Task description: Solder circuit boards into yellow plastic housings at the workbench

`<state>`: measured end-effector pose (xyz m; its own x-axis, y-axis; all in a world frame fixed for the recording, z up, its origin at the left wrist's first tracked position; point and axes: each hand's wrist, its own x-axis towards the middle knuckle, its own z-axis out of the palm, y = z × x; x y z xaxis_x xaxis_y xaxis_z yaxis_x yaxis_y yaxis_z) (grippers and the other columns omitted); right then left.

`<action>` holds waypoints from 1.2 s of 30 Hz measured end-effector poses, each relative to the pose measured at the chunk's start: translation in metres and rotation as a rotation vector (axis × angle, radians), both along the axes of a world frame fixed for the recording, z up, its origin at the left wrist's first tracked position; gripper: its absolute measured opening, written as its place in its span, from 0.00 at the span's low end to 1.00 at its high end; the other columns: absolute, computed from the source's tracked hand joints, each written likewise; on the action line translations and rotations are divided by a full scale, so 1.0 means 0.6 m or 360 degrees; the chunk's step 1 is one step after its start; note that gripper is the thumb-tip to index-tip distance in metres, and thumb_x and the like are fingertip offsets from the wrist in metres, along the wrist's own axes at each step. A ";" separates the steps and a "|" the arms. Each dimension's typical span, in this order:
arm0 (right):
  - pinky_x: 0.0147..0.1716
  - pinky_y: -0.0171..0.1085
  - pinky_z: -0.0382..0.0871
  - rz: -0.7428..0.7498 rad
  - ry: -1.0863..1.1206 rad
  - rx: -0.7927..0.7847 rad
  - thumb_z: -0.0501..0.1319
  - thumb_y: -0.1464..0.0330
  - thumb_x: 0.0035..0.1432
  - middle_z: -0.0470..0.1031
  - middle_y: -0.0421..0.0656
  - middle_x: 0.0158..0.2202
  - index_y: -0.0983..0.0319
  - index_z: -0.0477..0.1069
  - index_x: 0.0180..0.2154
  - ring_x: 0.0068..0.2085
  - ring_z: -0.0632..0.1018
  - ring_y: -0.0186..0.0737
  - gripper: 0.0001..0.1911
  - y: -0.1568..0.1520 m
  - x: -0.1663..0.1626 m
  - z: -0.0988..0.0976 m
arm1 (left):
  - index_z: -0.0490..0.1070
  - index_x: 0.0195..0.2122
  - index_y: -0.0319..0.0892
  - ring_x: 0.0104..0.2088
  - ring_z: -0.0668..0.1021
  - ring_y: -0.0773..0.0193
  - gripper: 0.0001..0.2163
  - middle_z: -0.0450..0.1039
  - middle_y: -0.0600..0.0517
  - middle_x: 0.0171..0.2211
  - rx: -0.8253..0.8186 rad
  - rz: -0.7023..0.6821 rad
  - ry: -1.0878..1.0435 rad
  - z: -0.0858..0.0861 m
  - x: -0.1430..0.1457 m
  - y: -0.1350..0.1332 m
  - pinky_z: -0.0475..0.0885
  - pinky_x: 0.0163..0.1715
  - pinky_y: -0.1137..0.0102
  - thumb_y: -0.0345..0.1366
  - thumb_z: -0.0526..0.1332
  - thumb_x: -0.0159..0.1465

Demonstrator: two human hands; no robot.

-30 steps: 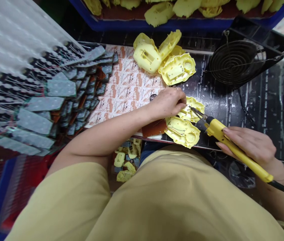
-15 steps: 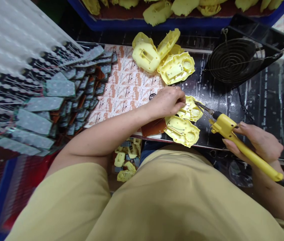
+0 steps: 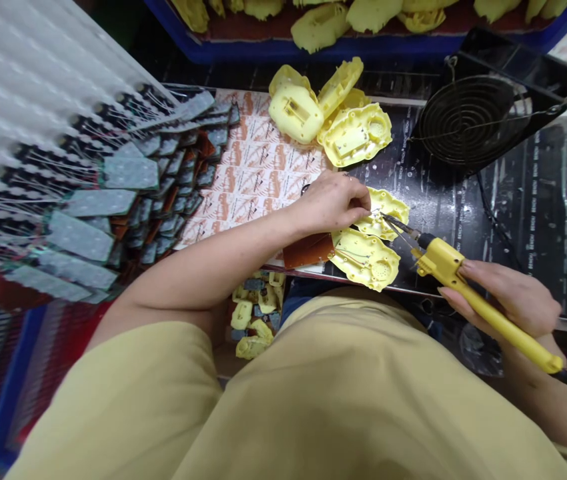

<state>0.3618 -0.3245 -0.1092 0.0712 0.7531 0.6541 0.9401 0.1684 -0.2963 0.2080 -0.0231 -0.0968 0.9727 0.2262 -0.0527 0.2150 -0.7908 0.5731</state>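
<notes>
My right hand [image 3: 518,297] grips a yellow soldering iron [image 3: 488,303] with a wire feed tube at its front. The iron's tip meets the inside of a yellow plastic shell half [image 3: 393,203] on the bench. My left hand [image 3: 336,203] is closed in a pinch at that shell's left side; whatever is between the fingertips is too small to make out. Just in front lies a second shell half [image 3: 366,260], with thin wires running to a brown circuit board [image 3: 308,251] at its left.
Several circuit boards [image 3: 131,173] with wires are stacked at left. More yellow shells [image 3: 296,113] lie behind my hands, below a blue crate [image 3: 363,48] of shells. A black fan [image 3: 471,123] stands at right. Yellow parts [image 3: 253,340] sit in a box below the bench edge.
The soldering iron's tip has moved left and slightly down, from the shell's upper right part toward its middle, nearer my left fingertips. My left hand stays at the same shell.
</notes>
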 end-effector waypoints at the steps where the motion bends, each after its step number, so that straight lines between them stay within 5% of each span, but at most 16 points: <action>1: 0.33 0.38 0.87 0.0037 0.0031 0.0010 0.78 0.73 0.59 0.88 0.38 0.38 0.53 0.76 0.62 0.33 0.88 0.44 0.32 0.001 -0.001 -0.001 | 0.86 0.38 0.45 0.44 0.85 0.57 0.05 0.85 0.51 0.38 0.0042 -0.0013 0.0022 0.001 0.002 0.000 0.75 0.56 0.61 0.32 0.68 0.65; 10: 0.31 0.36 0.87 0.0223 0.0021 0.0033 0.77 0.76 0.58 0.86 0.37 0.33 0.55 0.78 0.44 0.31 0.87 0.42 0.16 0.028 -0.004 0.017 | 0.85 0.37 0.44 0.46 0.83 0.55 0.06 0.83 0.51 0.38 0.0151 -0.0044 0.0095 0.008 0.008 -0.006 0.74 0.56 0.59 0.32 0.66 0.64; 17: 0.39 0.37 0.88 0.0249 -0.0048 -0.0180 0.76 0.75 0.60 0.88 0.39 0.39 0.55 0.78 0.50 0.37 0.89 0.42 0.20 0.005 0.007 0.021 | 0.85 0.36 0.44 0.47 0.82 0.54 0.07 0.82 0.50 0.37 0.0198 -0.0051 0.0116 0.007 0.015 -0.007 0.74 0.56 0.59 0.32 0.66 0.64; 24: 0.47 0.37 0.87 0.0045 0.0090 -0.0303 0.71 0.73 0.67 0.87 0.41 0.40 0.57 0.78 0.49 0.42 0.89 0.42 0.11 -0.045 0.018 -0.008 | 0.86 0.39 0.44 0.49 0.83 0.55 0.09 0.83 0.51 0.38 0.0236 -0.0075 0.0175 0.015 0.014 -0.008 0.74 0.58 0.59 0.32 0.64 0.66; 36: 0.43 0.36 0.88 0.0269 -0.0039 -0.0214 0.76 0.74 0.63 0.88 0.39 0.40 0.57 0.78 0.49 0.40 0.89 0.40 0.15 0.005 0.009 0.018 | 0.87 0.40 0.45 0.49 0.84 0.55 0.09 0.84 0.52 0.40 0.0296 -0.0092 0.0160 0.010 0.012 -0.005 0.75 0.58 0.59 0.35 0.65 0.67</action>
<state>0.3672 -0.3215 -0.0983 -0.0783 0.8336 0.5468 0.9091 0.2848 -0.3040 0.2150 -0.0259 -0.0908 0.9762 0.1850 -0.1129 0.2149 -0.8936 0.3942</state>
